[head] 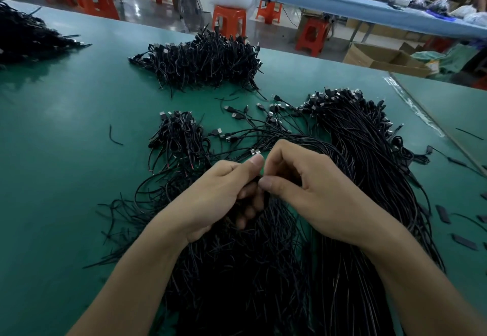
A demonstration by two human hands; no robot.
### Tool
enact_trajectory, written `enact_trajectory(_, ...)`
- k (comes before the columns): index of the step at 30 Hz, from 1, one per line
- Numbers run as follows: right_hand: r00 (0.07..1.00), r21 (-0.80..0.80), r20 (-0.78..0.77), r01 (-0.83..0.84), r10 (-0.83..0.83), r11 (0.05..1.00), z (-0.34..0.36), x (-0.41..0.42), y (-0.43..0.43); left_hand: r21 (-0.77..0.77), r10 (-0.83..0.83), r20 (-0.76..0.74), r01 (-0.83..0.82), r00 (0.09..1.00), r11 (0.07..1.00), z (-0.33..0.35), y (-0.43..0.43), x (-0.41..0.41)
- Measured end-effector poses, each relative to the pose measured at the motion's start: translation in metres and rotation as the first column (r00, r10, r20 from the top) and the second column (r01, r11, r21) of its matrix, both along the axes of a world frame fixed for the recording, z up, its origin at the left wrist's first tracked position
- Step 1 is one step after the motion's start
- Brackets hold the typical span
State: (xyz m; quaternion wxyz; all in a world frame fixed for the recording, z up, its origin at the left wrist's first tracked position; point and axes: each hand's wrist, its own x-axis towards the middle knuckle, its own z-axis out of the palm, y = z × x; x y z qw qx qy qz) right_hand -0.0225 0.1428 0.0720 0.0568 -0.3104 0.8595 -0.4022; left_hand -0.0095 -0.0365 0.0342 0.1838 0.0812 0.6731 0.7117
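Left hand (216,193) and right hand (319,190) meet, fingers curled, pinching a black cable (255,181); holding it close to the fingertips should keep it clear of the pile (237,269) beneath.

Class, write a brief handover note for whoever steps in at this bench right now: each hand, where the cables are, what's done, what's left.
Left hand: fingers curled, pinches a black cable above the loose heap.
Right hand: pinches the same cable, beside the left thumb.
Done: coiled cables lie in a small heap left of the hands and a bigger far heap on the table.
Left: the loose heap, under the hands and to their right, looks the largest. Probably coil this cable and add it to the small heap.
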Motion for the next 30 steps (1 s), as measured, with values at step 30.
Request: enact_trajectory(30, 0.96, 0.605, 0.103, 0.147, -0.26, 0.782, -0.048, -0.006, 0.007, -0.276, 0.437, -0.347, -0.536, 0.83, 0.798, -0.034, -0.003, -0.021)
